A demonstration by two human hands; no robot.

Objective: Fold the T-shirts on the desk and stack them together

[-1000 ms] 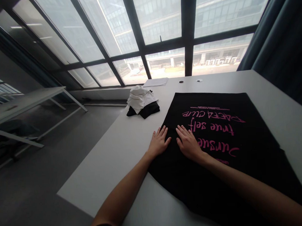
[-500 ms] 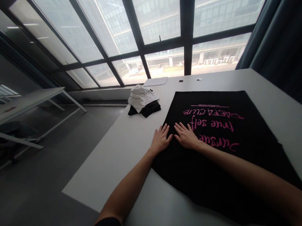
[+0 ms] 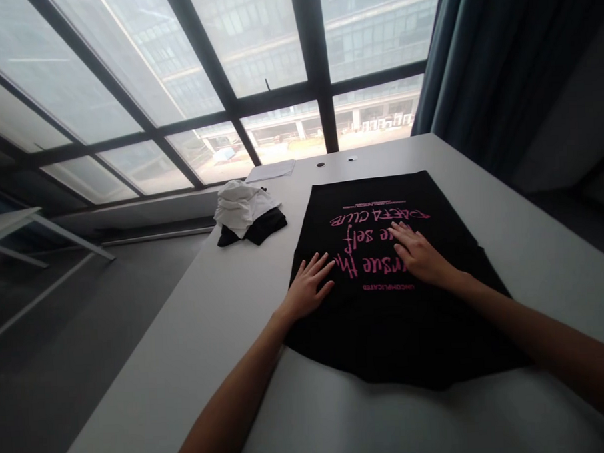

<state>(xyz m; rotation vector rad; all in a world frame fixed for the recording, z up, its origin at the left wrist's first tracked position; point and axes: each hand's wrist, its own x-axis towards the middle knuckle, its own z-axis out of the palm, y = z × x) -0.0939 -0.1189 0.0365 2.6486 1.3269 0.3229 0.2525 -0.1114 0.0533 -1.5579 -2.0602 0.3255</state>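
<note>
A black T-shirt (image 3: 386, 316) with pink lettering lies spread flat on a white table (image 3: 227, 336). My left hand (image 3: 307, 290) rests flat on the shirt's left edge, fingers stretched and apart. My right hand (image 3: 418, 255) lies flat on the middle of the shirt, over the pink print, fingers spread. Neither hand holds anything.
A small pile of white and black clothes (image 3: 249, 212) sits at the table's left edge beyond the shirt. A sheet of paper (image 3: 270, 170) lies near the window. A dark curtain (image 3: 495, 71) hangs at the right. Another table (image 3: 12, 226) stands at the far left.
My right hand has slid to the right across the shirt, away from my left hand. The view has turned to the right.
</note>
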